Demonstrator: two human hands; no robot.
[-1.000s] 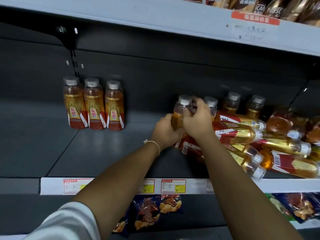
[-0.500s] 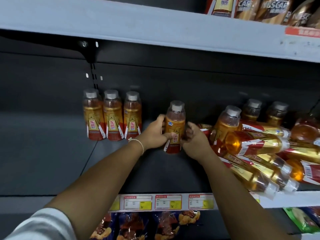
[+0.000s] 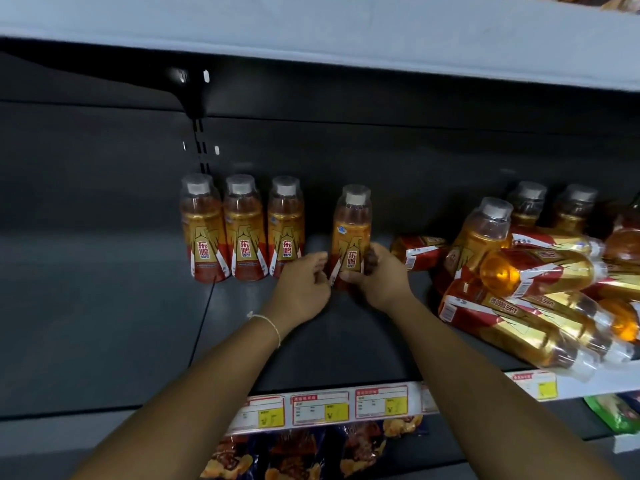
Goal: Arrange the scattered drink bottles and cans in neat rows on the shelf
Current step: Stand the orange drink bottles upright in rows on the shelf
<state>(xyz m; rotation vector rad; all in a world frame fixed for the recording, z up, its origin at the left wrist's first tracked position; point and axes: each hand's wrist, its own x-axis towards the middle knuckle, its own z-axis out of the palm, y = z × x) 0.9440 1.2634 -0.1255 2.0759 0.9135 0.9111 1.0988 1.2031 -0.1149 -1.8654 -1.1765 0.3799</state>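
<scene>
Dark metal shelving [image 3: 104,323] fills the view, its back panel and deck in shadow, with a pale upper shelf edge [image 3: 311,26] above. On the right of the deck lies the biggest cluster, a heap of fallen bottles [image 3: 540,292] on their sides, amber drink showing through the clear plastic, with a few upright ones behind it. Against the back panel to the left stands a row of three bottles [image 3: 242,230], upright, labels forward, touching side by side. Just right of that row, apart from it by a small gap, a single bottle [image 3: 351,237] stands upright, filled with the same amber liquid, grey cap on. The right hand [image 3: 381,278] grips its lower part, fingers curled round the label. The left hand [image 3: 304,282] sits at the bottle's other side, fingers bent beside it; whether they touch is unclear. Price tags [image 3: 322,408] line the front rail, snack bags [image 3: 304,452] below.
</scene>
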